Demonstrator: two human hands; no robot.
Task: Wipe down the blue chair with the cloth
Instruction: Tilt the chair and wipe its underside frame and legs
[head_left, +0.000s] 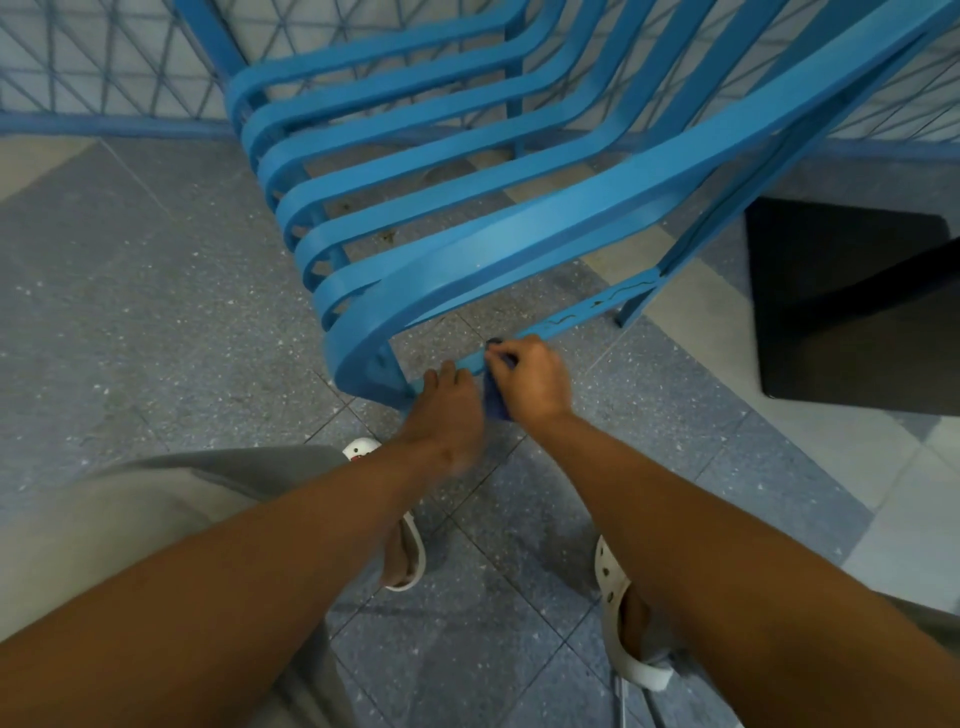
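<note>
Where the speckled grey tiled floor meets paler cream tiles on the right, a wall with a blue criss-cross line pattern and a blue skirting band closes off the far side of the room. One blue chair stands on this floor, built of curved slats that run from the seat up into the backrest, with a low crossbar near the floor on the side facing the person; dark squiggly marks show on that bar. One dark, flat-topped piece of furniture sits just right of the chair. Two bare forearms reach down from the bottom of the view. The right hand has its fingers curled around one dark blue cloth, holding it against the near end of the crossbar, so the cloth lies between the palm and the bar and is mostly hidden. The left hand is just beside it, touching the chair's frame near the front leg; it is blurred, and whether its fingers are spread or curled cannot be told. Two white clogs and grey shorts show below the arms.
</note>
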